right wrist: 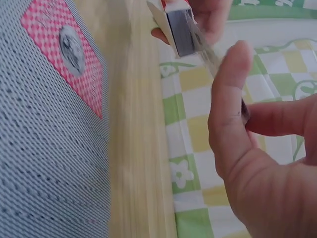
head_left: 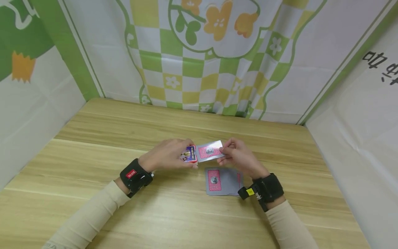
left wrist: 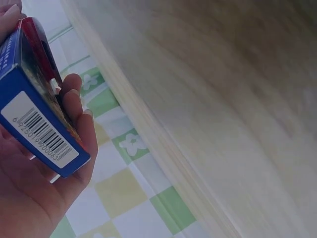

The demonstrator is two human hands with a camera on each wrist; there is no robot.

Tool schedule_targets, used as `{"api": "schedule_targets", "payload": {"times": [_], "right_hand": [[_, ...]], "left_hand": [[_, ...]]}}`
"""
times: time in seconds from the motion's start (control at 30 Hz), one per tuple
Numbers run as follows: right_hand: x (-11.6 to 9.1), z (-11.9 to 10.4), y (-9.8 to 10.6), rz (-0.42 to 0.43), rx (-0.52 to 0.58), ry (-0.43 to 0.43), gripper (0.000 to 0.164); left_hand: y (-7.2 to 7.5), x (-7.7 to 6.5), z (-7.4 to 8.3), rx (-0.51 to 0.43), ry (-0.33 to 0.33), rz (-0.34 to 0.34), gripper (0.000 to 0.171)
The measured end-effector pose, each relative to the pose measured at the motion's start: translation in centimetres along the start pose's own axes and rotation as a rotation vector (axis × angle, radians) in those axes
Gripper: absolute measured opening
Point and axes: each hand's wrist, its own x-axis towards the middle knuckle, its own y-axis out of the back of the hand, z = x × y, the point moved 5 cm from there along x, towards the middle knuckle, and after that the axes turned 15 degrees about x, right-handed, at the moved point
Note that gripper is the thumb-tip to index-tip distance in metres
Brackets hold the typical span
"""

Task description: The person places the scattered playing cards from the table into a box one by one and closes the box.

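Note:
My left hand (head_left: 168,154) grips a blue and red playing-card box (head_left: 189,154), fingers wrapped round its sides. A barcode label (left wrist: 39,130) shows on the box's end in the left wrist view. Between finger and thumb, my right hand (head_left: 239,155) pinches a playing card (head_left: 209,151) with a pink patterned back, its far end right at the box's open end. In the right wrist view, the edges of a stack of cards (right wrist: 182,33) show inside the box. Below my right hand, several cards (head_left: 228,181) lie back up on the table, overlapping.
The wooden table (head_left: 149,214) carries the loose cards. A green, yellow and white checked curtain (head_left: 192,69) hangs along its back edge. White cloth panels (head_left: 357,145) stand at the left and right sides.

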Motion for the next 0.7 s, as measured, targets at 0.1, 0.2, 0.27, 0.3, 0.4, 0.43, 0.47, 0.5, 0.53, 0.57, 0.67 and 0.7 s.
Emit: {"api": "schedule_targets", "payload": {"times": [0.1,0.2,0.27,0.3,0.4,0.43,0.47,0.5,0.53,0.57,0.67,0.7], "right_hand": [[0.0,-0.2,0.3,0.0,-0.023,0.007,0.006],[0.1,-0.1,0.3,0.0,-0.049,0.004,0.009],[0.2,0.0,0.1,0.014,-0.044,0.002,0.01],[0.2,0.1,0.0,0.023,-0.036,0.003,0.011],[0.2,0.4,-0.5,0.057,-0.003,0.011,0.012],[0.2,0.6,-0.8,0.063,0.007,0.008,0.012],[0.2,0.8,-1.1,0.055,0.014,0.005,0.012],[0.2,1.0,-1.5,0.041,0.017,0.002,0.012],[0.2,1.1,-1.9,0.028,0.017,-0.004,0.012],[0.2,1.2,-2.2,0.015,0.015,-0.008,0.012],[0.2,1.4,-3.0,0.0,-0.011,0.0,0.011],[0.2,1.5,-3.0,0.017,-0.027,0.011,0.01]], "left_hand": [[0.0,0.1,0.1,-0.006,-0.011,0.001,0.075],[-0.1,0.1,0.2,-0.021,-0.022,-0.008,0.074],[-0.2,0.1,0.2,-0.028,-0.03,-0.016,0.076],[-0.2,0.1,0.3,-0.03,-0.033,-0.019,0.076],[-0.2,0.1,0.3,-0.033,-0.036,-0.018,0.077],[-0.2,0.1,0.3,-0.032,-0.035,-0.016,0.077],[-0.1,0.1,0.3,-0.031,-0.033,-0.011,0.077],[-0.1,0.1,0.3,-0.031,-0.033,-0.007,0.077],[-0.1,0.1,0.3,-0.028,-0.034,-0.004,0.076],[-0.1,0.0,0.3,-0.027,-0.035,-0.002,0.076],[-0.2,0.1,0.4,-0.019,-0.042,-0.002,0.076],[-0.3,0.1,0.4,-0.017,-0.044,-0.001,0.075]]}}
